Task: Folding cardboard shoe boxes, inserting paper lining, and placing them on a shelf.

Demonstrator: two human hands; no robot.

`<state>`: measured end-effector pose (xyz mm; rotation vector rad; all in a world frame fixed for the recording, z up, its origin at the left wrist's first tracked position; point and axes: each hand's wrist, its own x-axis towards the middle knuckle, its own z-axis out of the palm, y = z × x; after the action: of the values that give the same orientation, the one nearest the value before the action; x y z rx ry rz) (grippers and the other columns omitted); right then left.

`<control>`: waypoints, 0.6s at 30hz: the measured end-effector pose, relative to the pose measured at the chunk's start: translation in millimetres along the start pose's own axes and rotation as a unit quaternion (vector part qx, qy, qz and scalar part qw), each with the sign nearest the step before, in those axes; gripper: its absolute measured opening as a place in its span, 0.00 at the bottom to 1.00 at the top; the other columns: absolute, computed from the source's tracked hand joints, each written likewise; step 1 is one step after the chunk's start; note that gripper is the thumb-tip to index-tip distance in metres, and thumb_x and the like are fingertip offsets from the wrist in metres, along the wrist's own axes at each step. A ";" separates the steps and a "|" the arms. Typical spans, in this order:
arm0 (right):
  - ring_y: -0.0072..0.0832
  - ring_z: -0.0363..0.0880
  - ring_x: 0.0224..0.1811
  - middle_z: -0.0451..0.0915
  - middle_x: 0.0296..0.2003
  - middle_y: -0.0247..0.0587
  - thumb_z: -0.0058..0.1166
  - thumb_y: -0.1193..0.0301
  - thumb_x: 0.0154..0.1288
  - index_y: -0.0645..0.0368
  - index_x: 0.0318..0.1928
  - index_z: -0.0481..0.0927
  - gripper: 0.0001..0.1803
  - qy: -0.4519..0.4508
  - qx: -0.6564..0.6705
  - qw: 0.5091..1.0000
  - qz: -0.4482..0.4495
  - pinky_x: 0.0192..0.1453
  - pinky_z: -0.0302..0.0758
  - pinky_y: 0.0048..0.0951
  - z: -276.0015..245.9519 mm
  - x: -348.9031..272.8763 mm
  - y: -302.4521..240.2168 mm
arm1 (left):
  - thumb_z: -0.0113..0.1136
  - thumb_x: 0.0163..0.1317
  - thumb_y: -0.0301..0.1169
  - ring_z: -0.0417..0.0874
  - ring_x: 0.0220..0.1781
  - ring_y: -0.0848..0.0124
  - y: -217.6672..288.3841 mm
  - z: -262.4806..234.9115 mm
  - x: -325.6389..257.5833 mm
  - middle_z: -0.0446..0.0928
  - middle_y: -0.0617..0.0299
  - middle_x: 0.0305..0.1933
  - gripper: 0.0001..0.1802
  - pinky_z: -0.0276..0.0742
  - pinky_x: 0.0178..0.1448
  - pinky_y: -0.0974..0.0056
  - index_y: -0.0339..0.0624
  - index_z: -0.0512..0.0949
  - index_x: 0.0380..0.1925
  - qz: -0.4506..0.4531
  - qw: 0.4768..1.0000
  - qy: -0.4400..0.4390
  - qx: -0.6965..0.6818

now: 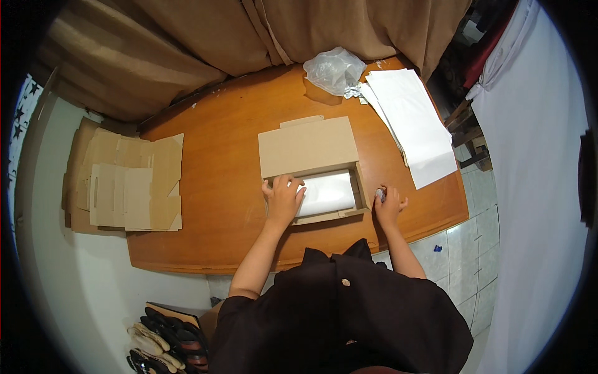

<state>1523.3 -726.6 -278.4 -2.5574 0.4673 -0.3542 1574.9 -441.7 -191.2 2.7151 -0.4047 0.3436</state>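
Note:
An open cardboard box (308,146) lies on the wooden table (218,181), its lid folded back away from me. White paper (330,192) lines the inside. My left hand (283,198) rests on the box's left end, fingers pressing on the paper and the rim. My right hand (389,206) sits on the table just right of the box, closed around a small pale thing (379,195) that I cannot make out.
A stack of white paper sheets (414,124) and a crumpled clear plastic bag (334,70) lie at the table's far right. Flattened cardboard pieces (128,187) sit on the left. Shoes (168,343) stand on the floor at lower left. Brown curtain (249,31) hangs behind.

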 end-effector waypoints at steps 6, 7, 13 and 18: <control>0.29 0.72 0.41 0.72 0.37 0.40 0.54 0.81 0.54 0.60 0.45 0.72 0.16 0.030 0.331 0.941 0.062 0.49 0.69 0.29 -4.5 13.6 -8.5 | 0.58 0.57 0.36 0.74 0.48 0.68 15.0 -30.8 -21.2 0.76 0.68 0.39 0.06 0.47 0.60 0.39 0.52 0.81 0.31 -0.054 0.994 0.026 -0.094; 0.26 0.71 0.41 0.72 0.37 0.40 0.53 0.81 0.56 0.63 0.45 0.72 0.15 0.064 0.420 0.904 0.050 0.46 0.71 0.24 -15.2 18.5 -23.7 | 0.57 0.57 0.36 0.74 0.49 0.68 14.0 -34.6 -27.1 0.76 0.67 0.40 0.06 0.46 0.60 0.39 0.52 0.81 0.32 -0.067 0.992 0.031 -0.100; 0.21 0.72 0.40 0.73 0.37 0.36 0.56 0.80 0.58 0.65 0.46 0.71 0.14 -0.022 0.531 0.844 -0.069 0.45 0.71 0.21 -48.1 29.1 -113.3 | 0.57 0.56 0.36 0.73 0.53 0.65 -1.3 -38.4 -55.2 0.75 0.64 0.46 0.08 0.43 0.62 0.39 0.51 0.82 0.35 -0.111 0.986 0.047 -0.112; 0.37 0.63 0.57 0.65 0.52 0.46 0.62 0.69 0.52 0.54 0.56 0.66 0.30 -0.079 0.211 0.959 -0.170 0.61 0.57 0.41 -20.4 16.6 -147.0 | 0.57 0.56 0.36 0.70 0.56 0.63 -7.6 -45.0 -62.7 0.74 0.61 0.49 0.10 0.42 0.63 0.41 0.51 0.81 0.37 -0.145 0.982 0.056 -0.111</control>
<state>1569.4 -623.1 -181.2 -2.2142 -0.1067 -0.3244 1510.9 -402.7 -171.3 2.4749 -0.0121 0.3448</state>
